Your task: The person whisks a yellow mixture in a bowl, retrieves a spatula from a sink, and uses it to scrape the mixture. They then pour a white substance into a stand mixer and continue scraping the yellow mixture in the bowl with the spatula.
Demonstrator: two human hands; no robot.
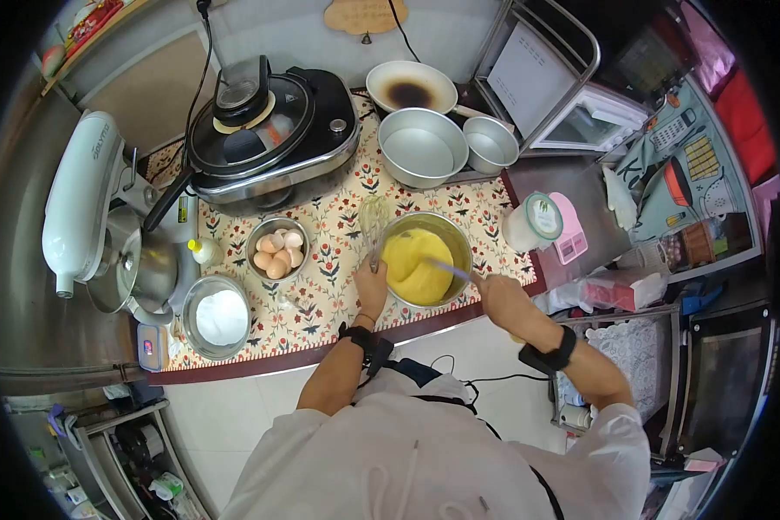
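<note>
A steel mixing bowl (pixel 464 244) with thick yellow batter (pixel 413 270) in it stands near the counter's front edge. My left hand (pixel 372 290) is closed round the handle of a whisk (pixel 375 217), held upright at the bowl's left side with its wires up. In my right hand (pixel 507 303) is a spatula (pixel 446 267), its handle reaching over the bowl's right rim and its end in the batter. To the left, a smaller bowl (pixel 256 260) holds eggshells (pixel 277 252). Below that, another bowl (pixel 244 299) contains a white substance (pixel 221 317).
A stand mixer (pixel 87 191) occupies the left end. An electric cooker (pixel 329 113) is at the back. Behind the mixing bowl are two round tins (pixel 422 146) and a pan (pixel 381 78). A lidded jar (pixel 529 224) and pink scale (pixel 568 230) stand right.
</note>
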